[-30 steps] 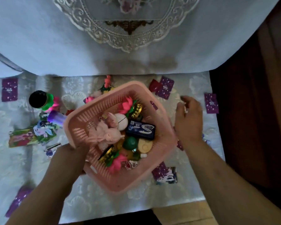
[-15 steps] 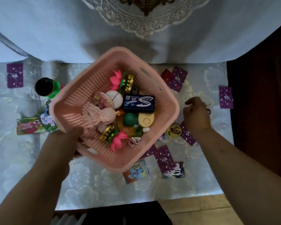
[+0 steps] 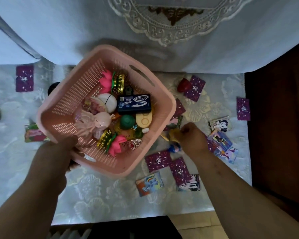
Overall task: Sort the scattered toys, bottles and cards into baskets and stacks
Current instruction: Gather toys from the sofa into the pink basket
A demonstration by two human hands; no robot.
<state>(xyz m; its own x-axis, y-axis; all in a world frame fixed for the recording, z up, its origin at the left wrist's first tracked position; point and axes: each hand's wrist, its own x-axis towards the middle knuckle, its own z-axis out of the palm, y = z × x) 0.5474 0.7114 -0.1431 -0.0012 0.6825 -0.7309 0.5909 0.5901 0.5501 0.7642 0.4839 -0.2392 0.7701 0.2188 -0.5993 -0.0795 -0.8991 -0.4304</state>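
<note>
Gripping the pink basket (image 3: 167,107) in my left hand (image 3: 55,152), I hold it just beside my right hand (image 3: 192,137), whose curled fingers pinch a small yellowish toy (image 3: 171,133), for a short drop.

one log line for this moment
stage: sorting toys | left hand: grips pink basket rim | right hand: pinches yellow toy beside basket | loose: purple cards on cloth

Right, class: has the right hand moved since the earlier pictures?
Yes. Against the lone purple card at the far right, the right hand has moved left and nearer the person, to pinch a yellow toy beside the basket.
</note>
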